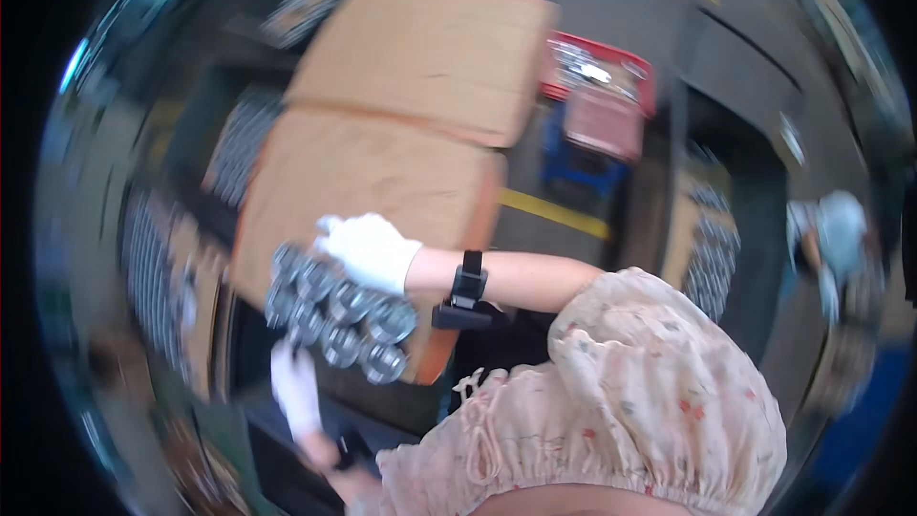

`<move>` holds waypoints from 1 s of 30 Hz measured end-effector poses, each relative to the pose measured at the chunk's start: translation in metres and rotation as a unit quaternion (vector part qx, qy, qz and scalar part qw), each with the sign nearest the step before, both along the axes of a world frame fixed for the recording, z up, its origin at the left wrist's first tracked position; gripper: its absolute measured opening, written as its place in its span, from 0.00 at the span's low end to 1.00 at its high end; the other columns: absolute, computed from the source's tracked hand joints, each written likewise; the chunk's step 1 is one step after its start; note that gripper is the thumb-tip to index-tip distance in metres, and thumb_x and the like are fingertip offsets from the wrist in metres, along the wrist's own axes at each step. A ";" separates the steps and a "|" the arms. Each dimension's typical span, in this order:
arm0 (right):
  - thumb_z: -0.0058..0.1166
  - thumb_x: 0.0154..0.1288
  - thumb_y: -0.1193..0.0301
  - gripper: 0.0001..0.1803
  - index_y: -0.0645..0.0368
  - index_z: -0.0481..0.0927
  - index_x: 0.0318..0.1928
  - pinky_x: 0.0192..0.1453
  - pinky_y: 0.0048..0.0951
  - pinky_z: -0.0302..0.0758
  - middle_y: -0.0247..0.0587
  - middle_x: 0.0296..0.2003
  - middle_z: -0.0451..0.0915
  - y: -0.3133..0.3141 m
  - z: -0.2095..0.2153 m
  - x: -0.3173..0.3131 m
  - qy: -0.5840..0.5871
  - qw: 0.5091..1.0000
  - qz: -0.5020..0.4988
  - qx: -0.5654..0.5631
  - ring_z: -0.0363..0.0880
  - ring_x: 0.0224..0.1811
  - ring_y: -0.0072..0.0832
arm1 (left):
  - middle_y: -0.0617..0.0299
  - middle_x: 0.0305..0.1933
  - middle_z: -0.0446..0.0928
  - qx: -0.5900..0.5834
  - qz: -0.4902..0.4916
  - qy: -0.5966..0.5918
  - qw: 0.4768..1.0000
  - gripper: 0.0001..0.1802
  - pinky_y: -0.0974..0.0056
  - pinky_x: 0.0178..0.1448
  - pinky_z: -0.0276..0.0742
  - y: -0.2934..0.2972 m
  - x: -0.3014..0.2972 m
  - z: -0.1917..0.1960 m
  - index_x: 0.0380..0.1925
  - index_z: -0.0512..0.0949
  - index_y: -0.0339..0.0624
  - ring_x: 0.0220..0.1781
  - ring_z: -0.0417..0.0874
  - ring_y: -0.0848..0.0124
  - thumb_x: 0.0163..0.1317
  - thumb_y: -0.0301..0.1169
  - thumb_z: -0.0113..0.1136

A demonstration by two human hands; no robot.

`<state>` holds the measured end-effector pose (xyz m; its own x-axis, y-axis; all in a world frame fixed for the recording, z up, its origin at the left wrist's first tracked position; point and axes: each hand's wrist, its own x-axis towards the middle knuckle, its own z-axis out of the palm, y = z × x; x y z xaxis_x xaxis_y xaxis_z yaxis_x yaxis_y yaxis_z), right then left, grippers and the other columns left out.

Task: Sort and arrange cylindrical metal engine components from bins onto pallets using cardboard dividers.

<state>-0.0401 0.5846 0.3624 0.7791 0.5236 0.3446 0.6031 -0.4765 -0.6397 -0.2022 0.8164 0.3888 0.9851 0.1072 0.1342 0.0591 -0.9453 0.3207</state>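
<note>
A block of several shiny round metal parts (342,346), hollow-looking and packed side by side in rows, is held between my two white-gloved hands. My right hand (368,253) lies closed along the far side of the block, its fingers pressed against the metal. At the near left end, my left hand (296,387) grips the block from below; its fingertips are partly hidden. The block is over the near edge of a brown cardboard sheet (373,172). Motion blur softens the fine detail of the parts.
Beyond is a second cardboard sheet (430,53). A red tray (647,86) with metal pieces and a blue stool (570,167) stand at the right. Rows of metal parts line the left (153,277) and right (712,258). Another person (836,234) is at far right.
</note>
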 end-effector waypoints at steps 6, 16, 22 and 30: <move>0.46 0.53 0.75 0.12 0.59 0.81 0.36 0.40 0.44 0.78 0.55 0.37 0.79 -0.235 -0.077 -0.082 0.161 0.921 -0.354 0.015 0.81 0.37 0.51 | 0.43 0.39 0.80 -0.071 -0.095 0.333 0.935 0.15 0.54 0.48 0.77 -0.098 -0.077 -0.027 0.43 0.79 0.36 0.43 0.82 0.51 0.66 0.34 0.50; 0.46 0.53 0.71 0.16 0.52 0.84 0.40 0.54 0.38 0.74 0.44 0.43 0.82 -0.486 -0.167 -0.317 0.327 0.725 -0.605 0.047 0.79 0.49 0.41 | 0.49 0.37 0.79 0.075 -0.613 0.183 0.765 0.11 0.52 0.41 0.78 -0.497 0.028 -0.034 0.41 0.79 0.43 0.37 0.81 0.50 0.62 0.33 0.54; 0.45 0.53 0.72 0.16 0.51 0.84 0.40 0.51 0.38 0.75 0.45 0.41 0.82 -0.556 -0.229 -0.402 0.380 0.565 -0.726 0.095 0.80 0.47 0.41 | 0.48 0.31 0.79 0.134 -0.788 0.155 0.581 0.11 0.52 0.36 0.77 -0.666 0.033 -0.063 0.41 0.79 0.40 0.32 0.80 0.50 0.60 0.32 0.56; 0.42 0.62 0.71 0.17 0.53 0.78 0.50 0.52 0.42 0.75 0.51 0.50 0.78 -0.600 -0.354 -0.468 0.407 0.434 -0.802 0.036 0.79 0.49 0.45 | 0.52 0.28 0.78 0.129 -0.928 0.141 0.319 0.10 0.53 0.34 0.77 -0.852 0.018 -0.191 0.37 0.80 0.45 0.29 0.81 0.53 0.62 0.36 0.52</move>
<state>-0.5080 -0.0149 0.0085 -0.0004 -0.9086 -0.4178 -0.9094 0.1741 -0.3777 -0.1841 -0.0353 0.1975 -0.7042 -0.6751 -0.2198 -0.6878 0.5720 0.4470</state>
